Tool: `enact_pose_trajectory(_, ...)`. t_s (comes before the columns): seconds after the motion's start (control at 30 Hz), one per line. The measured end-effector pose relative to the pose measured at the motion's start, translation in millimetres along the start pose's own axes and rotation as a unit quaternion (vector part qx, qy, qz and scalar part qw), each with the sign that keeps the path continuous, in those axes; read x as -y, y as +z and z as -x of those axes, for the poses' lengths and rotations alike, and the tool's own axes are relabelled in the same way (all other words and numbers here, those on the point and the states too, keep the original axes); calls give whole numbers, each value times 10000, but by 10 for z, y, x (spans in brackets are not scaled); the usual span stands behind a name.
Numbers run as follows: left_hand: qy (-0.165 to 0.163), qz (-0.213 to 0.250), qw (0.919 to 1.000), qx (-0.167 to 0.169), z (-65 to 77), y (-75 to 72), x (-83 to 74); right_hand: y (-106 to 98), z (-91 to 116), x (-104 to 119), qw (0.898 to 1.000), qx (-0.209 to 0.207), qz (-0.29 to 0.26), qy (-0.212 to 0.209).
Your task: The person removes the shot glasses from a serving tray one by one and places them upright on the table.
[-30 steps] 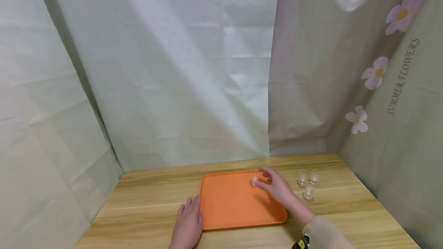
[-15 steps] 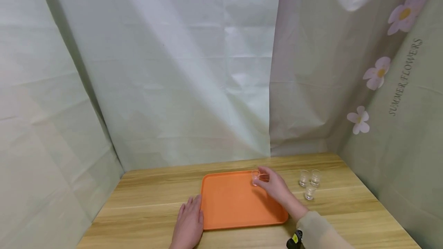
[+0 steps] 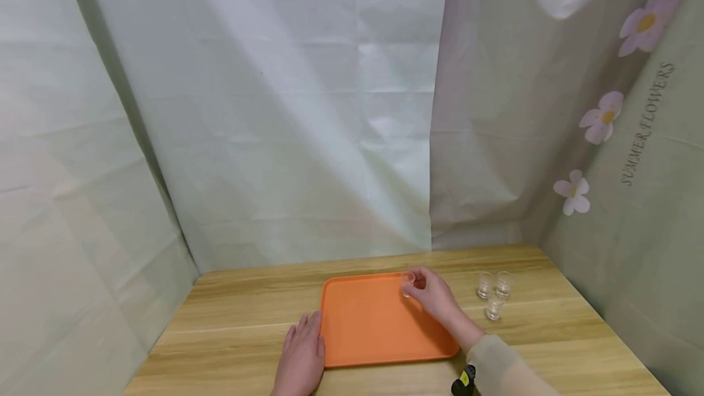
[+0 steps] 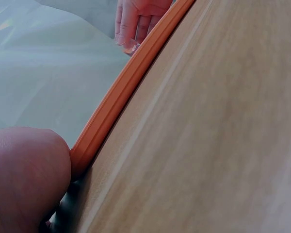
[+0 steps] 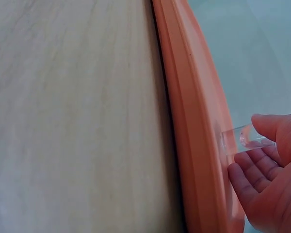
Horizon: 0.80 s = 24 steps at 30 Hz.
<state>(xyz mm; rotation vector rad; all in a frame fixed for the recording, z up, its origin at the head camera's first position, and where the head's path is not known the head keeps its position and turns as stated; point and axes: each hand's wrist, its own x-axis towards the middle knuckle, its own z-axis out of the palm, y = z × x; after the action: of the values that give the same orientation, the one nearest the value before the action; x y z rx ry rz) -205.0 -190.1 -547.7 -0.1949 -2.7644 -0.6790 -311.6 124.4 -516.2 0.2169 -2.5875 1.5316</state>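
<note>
On the wooden table lies an orange tray (image 3: 379,326). A small clear shot glass (image 3: 406,282) stands at its back right corner. My right hand (image 3: 433,295) holds this glass between thumb and fingers. Seen from the right wrist, the thumb lies against the clear glass (image 5: 240,139), with the other fingers curved below it, beside the orange rim (image 5: 196,141). My left hand (image 3: 300,353) rests with fingers extended along the tray's left edge, touching it. In the left wrist view, part of that hand (image 4: 29,177) meets the orange tray edge (image 4: 119,97).
Right of the tray, three more clear shot glasses stand close together on the table: a back left glass (image 3: 484,285), a back right glass (image 3: 503,284) and a front glass (image 3: 494,308). Pale fabric (image 3: 302,139) hangs behind and on both sides.
The right hand's fingers have drawn in around the shot glass, and its wrist has shifted slightly left. The glass keeps its place on the tray. The left hand has not visibly moved.
</note>
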Motion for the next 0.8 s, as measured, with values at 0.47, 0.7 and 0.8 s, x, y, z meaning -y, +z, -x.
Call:
enact_pose_trajectory(0.47, -82, 41, 9999, 60, 2, -5, -3, 20, -8, -14, 9999, -109, 9, -61)
enact_pose_trajectory(0.7, -77, 73, 9999, 75, 0, 7, 5, 21, 9, -4, 9998, -144, 17, -151)
enact_pose_trajectory(0.8, -92, 51, 9999, 87, -11, 11, 14, 18, 25, 4, 9996, -138, -22, -230)
